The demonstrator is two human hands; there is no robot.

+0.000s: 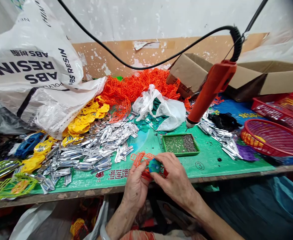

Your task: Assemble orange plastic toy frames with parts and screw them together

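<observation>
At the front edge of a cluttered bench (211,156), two bare hands work a small blue-green plastic piece (154,165) against an orange plastic frame (141,159). The left hand (135,186) has its grip clamped on the frame's near side; the right hand (173,178) has its grip pinched on the blue-green piece, which sits on top of the frame, just inside the bench's front edge.

A green printed mat covers the bench, which stands against a flaking white-and-tan wall. Just behind the hands lies one shallow green tray (180,144) filled with tiny grey pieces. One orange power screwdriver (209,93) hangs tip-down over the tray's right end on a black cable (146,65).

Toward the left edge spreads a heap of silvery foil pieces (96,150), too many to count, with yellow plastic parts (86,118) behind it and a yellow-green frame (11,186) at the front left corner. A large white sack (33,63) printed "ABS RESIN" slumps over the back left. A tangle of orange frames (133,86) fills the back centre, partly hidden by one crumpled white plastic bag (161,108). At the right edge sit a red round basket (274,138) and a cardboard box (249,76) behind it.
</observation>
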